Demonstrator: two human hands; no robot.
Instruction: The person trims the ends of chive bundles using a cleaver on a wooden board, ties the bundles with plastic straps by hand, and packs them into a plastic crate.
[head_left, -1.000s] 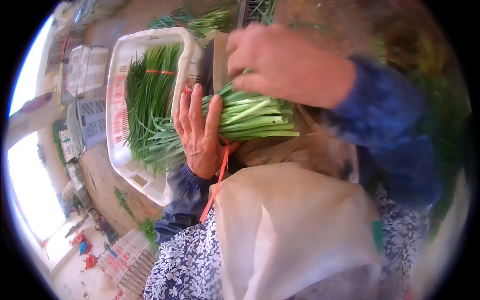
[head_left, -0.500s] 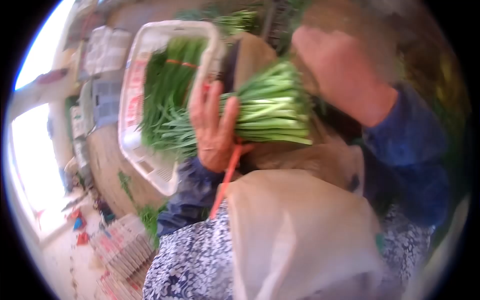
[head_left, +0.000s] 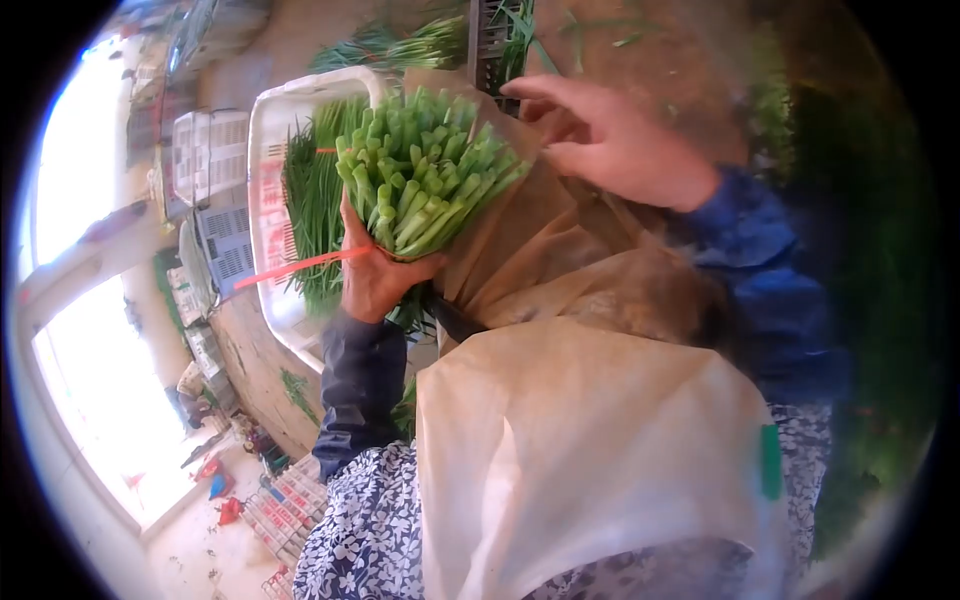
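My left hand [head_left: 375, 275] is wrapped round a thick bunch of green stalks [head_left: 420, 170], which look like garlic chives. Their cut ends face up toward me. A red strap [head_left: 300, 268] sticks out to the left from beside my left thumb. To the right of the stalks, my right hand [head_left: 625, 135] hangs in the air with fingers apart and curved, holding nothing. Behind the bunch stands a white plastic basket [head_left: 262, 150] with tied green leaves [head_left: 310, 200] in it. A brown cloth [head_left: 590, 240] covers my lap.
More cut greens [head_left: 395, 47] lie on the ground beyond the basket, next to a dark crate [head_left: 487, 40]. Stacked crates [head_left: 285, 510] stand at lower left, with white and grey crates [head_left: 210, 150] at upper left. A dense green mass [head_left: 890, 330] fills the right side.
The bunch has turned so its cut ends face me instead of pointing right. My right hand has moved left and its fingers now show spread. The red strap now points left.
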